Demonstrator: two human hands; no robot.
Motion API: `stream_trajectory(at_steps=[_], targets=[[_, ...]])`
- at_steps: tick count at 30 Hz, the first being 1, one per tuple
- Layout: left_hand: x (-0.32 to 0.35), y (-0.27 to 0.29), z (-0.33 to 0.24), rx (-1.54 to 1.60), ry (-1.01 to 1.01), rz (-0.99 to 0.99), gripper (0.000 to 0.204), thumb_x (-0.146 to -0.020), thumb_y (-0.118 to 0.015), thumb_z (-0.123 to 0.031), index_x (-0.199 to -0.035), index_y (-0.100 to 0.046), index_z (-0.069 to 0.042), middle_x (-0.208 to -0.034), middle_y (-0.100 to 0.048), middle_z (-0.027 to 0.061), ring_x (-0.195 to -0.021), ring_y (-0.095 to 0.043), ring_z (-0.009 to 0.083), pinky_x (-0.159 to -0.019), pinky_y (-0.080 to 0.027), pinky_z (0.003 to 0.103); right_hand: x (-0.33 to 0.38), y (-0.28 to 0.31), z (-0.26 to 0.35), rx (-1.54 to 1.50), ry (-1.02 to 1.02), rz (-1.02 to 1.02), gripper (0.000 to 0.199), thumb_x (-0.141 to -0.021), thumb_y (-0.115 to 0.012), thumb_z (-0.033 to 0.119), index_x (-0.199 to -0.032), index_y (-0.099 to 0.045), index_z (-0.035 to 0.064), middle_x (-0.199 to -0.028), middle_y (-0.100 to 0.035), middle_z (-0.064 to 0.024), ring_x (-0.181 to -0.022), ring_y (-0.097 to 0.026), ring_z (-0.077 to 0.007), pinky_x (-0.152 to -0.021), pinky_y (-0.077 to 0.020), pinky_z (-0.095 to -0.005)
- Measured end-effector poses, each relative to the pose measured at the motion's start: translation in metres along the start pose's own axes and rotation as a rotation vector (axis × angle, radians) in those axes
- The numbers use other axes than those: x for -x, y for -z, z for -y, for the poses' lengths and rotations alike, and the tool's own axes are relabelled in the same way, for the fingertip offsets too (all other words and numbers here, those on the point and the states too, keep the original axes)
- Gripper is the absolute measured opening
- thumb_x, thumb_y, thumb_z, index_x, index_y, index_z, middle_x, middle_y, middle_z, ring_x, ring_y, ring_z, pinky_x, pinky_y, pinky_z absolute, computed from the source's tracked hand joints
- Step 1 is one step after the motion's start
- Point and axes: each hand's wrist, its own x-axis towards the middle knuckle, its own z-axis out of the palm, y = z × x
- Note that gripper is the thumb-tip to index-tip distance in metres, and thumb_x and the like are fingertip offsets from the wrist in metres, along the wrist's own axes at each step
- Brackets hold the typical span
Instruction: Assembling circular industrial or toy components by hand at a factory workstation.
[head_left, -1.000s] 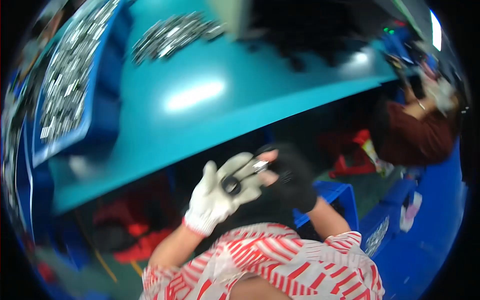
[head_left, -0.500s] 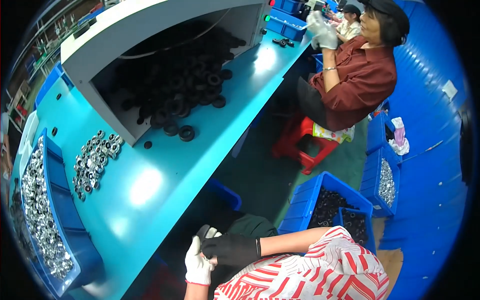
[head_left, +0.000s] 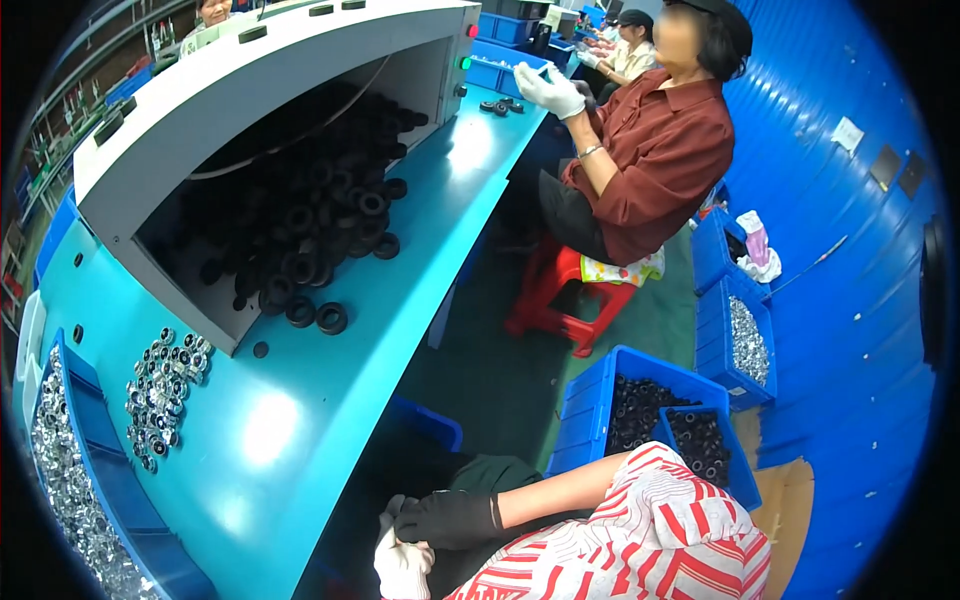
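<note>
My left hand [head_left: 402,568], in a white glove, is at the lower middle, pressed against my right hand. My right hand [head_left: 447,520] wears a dark covering that ends at the wrist and is curled in against the left. Both hands are closed together below the front edge of the turquoise table [head_left: 330,395]. Whatever lies between their fingers is hidden. On the table are a pile of black rings [head_left: 330,215] under a grey-white machine hood [head_left: 270,55] and a cluster of silver and black round parts [head_left: 160,400].
A long blue bin [head_left: 110,480] of shiny metal parts stands at the left. Beside me are a blue crate [head_left: 585,410] of black rings and another bin [head_left: 712,345] of metal pieces. A co-worker in a dark red shirt [head_left: 660,150] sits on a red stool [head_left: 550,290].
The view has swung, so the table and machine sit further left and lower. My hands stay together, slightly lower in the picture. The co-worker's gloved hands have changed pose.
</note>
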Motion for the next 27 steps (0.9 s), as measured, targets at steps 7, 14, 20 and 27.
stream_trajectory(at_steps=[7, 14, 20, 27], targets=[[0.004, 0.009, 0.005, 0.345, 0.115, 0.361, 0.023, -0.092, -0.051, -0.007, -0.114, -0.056, 0.001, -0.101, -0.065, 0.0125, -0.091, -0.062, 0.0249, -0.087, -0.051, 0.038, 0.002, -0.004, -0.017, -0.012, 0.034, -0.234, 0.026, -0.080, -0.057, 0.009, -0.106, -0.057, 0.0049, -0.106, -0.058, -0.0116, -0.092, -0.061, -0.0286, -0.072, -0.0512, -0.0370], [-0.003, 0.006, 0.018, 0.148, -0.223, -0.033, 0.027, -0.095, -0.047, -0.013, -0.112, -0.056, 0.007, -0.111, -0.060, 0.0210, -0.098, -0.061, 0.0342, -0.093, -0.050, 0.048, 0.003, 0.004, -0.020, -0.048, -0.051, -0.174, 0.035, -0.078, -0.061, 0.007, -0.112, -0.059, 0.0087, -0.110, -0.058, -0.0095, -0.088, -0.063, -0.0294, -0.069, -0.0526, -0.0381], [0.005, 0.005, 0.019, 0.130, -0.243, -0.102, 0.024, -0.092, -0.050, -0.006, -0.110, -0.055, 0.009, -0.107, -0.060, 0.0219, -0.097, -0.062, 0.0343, -0.087, -0.054, 0.047, 0.007, 0.004, -0.013, -0.107, -0.057, -0.160, 0.028, -0.081, -0.058, 0.008, -0.108, -0.057, 0.0031, -0.109, -0.057, -0.0122, -0.095, -0.060, -0.0286, -0.074, -0.0513, -0.0371], [0.031, 0.006, 0.022, 0.024, -0.183, -0.121, 0.024, -0.093, -0.054, -0.018, -0.109, -0.059, 0.000, -0.099, -0.064, 0.0124, -0.086, -0.063, 0.0245, -0.075, -0.053, 0.035, 0.011, -0.013, -0.012, -0.276, -0.050, -0.115, 0.026, -0.086, -0.056, 0.015, -0.110, -0.057, 0.0037, -0.110, -0.054, -0.0135, -0.100, -0.057, -0.0294, -0.084, -0.0468, -0.0369]])
